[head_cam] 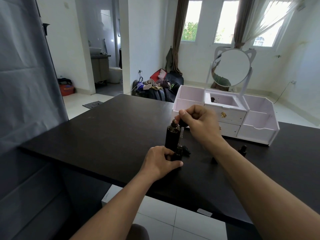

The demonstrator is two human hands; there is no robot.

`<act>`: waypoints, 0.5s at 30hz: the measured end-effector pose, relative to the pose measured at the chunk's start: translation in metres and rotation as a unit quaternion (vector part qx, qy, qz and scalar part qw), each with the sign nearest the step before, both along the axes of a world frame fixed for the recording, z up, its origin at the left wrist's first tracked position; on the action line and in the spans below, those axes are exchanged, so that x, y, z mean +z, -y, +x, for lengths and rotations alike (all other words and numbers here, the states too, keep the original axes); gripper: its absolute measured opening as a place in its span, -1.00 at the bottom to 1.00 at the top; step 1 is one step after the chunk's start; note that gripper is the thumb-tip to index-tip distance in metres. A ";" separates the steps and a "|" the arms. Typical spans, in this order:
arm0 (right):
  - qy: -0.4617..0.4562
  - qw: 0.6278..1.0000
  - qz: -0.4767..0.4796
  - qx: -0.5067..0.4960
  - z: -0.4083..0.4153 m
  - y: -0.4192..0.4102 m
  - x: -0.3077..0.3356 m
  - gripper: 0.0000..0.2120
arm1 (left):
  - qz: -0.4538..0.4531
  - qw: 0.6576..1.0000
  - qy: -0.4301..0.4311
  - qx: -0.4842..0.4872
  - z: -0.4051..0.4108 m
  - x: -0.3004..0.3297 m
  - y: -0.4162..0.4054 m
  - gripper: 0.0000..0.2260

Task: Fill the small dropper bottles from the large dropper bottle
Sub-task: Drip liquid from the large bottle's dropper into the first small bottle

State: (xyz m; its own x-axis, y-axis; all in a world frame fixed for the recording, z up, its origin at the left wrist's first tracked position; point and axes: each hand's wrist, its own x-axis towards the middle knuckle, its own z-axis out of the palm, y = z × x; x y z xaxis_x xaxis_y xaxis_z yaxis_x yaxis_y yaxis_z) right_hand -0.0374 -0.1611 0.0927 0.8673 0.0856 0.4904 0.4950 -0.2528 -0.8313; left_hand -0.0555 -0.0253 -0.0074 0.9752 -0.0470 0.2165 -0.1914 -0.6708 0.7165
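Observation:
The large dark dropper bottle (172,135) stands open and upright on the black table (107,132). My right hand (199,123) pinches the black bulb of its dropper (182,130), whose glass tube points down into a small dark bottle (178,153). My left hand (161,161) grips that small bottle on the table, just in front of the large one. A small dropper cap (187,150) lies beside them. Two more small dropper bottles, one (242,150) upright and one (214,160) partly behind my right forearm, stand to the right.
A white cosmetic organiser (256,130) with drawers and a round cat-ear mirror (232,67) stands at the back right of the table. A grey backdrop (26,75) hangs at the left. Bags and clothes (155,87) lie on the floor beyond.

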 end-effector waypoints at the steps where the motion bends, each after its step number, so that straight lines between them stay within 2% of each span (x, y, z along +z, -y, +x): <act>1: 0.000 1.000 0.001 0.006 -0.001 0.000 0.000 -0.86 | 0.004 1.000 0.001 -0.001 0.000 0.000 0.000 -0.67; 15: 0.000 1.000 -0.002 0.015 -0.001 0.001 0.010 -0.86 | -0.014 1.000 0.007 -0.013 0.002 -0.003 -0.001 -0.68</act>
State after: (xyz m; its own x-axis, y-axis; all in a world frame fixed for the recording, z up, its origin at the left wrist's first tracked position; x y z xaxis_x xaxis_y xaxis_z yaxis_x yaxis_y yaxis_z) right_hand -0.0387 -0.1622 0.1023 0.8640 0.1128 0.4907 0.5029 -0.2406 -0.8302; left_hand -0.0540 -0.0245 -0.0101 0.9704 -0.0652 0.2326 -0.2189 -0.6446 0.7325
